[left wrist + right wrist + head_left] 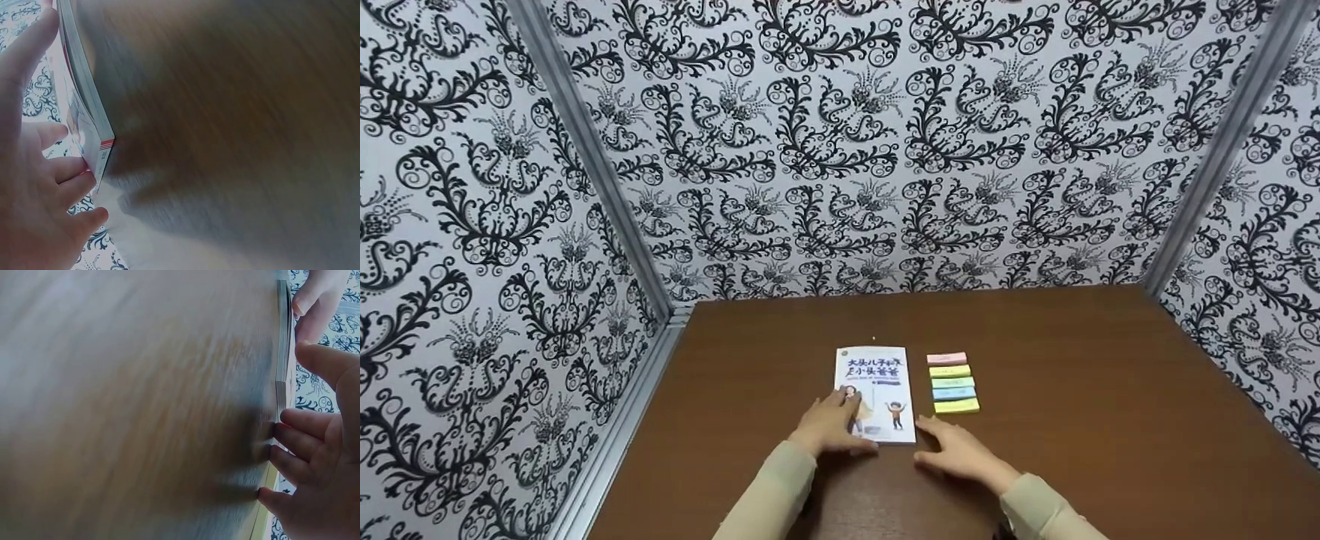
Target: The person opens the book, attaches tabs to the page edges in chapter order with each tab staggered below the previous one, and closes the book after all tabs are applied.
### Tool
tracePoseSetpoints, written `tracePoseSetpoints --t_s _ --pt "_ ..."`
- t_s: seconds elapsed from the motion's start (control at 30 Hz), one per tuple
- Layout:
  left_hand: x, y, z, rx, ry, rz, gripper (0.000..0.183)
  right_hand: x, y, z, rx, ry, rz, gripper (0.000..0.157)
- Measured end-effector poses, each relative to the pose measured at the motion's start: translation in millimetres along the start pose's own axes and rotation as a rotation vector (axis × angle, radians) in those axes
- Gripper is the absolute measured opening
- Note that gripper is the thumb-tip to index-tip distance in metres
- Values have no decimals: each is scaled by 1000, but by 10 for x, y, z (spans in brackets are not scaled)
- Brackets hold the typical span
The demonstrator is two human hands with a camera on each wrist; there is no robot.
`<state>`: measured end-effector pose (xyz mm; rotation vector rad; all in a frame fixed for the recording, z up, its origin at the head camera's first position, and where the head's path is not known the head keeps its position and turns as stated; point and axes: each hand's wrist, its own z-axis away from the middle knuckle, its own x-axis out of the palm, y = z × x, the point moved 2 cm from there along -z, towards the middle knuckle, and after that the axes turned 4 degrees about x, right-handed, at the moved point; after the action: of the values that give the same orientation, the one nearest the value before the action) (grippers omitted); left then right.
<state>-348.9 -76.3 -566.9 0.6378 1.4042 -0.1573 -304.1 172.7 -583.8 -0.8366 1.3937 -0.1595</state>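
Observation:
A white paperback book [894,397] with blue Chinese characters and cartoon figures on its cover lies flat on the table. My left hand [832,424] rests over the lower left part of the cover, fingers loosely spread. In the left wrist view, fingers of that hand reach the book's spine side [93,143]. By the lower right corner of the book, my right hand [956,450] lies low with relaxed fingers and holds nothing. Its fingertips touch the tabletop in the right wrist view, near the page edges [282,343].
Right of the book, several sticky-note pads line up in a column, from a pink pad [946,358] at the far end to a yellow pad [958,406] nearest me. The brown table [1080,382] meets black-and-white patterned walls [840,187] with metal posts at the corners.

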Motion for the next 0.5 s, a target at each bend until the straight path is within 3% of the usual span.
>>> tracePoseSetpoints --t_s 0.33,0.5 --pt "-23 -10 -37 37 42 -104 84 11 -16 -4 -4 -23 32 63" --pt "-46 6 -43 64 52 -125 62 12 -27 -8 6 -30 28 62"
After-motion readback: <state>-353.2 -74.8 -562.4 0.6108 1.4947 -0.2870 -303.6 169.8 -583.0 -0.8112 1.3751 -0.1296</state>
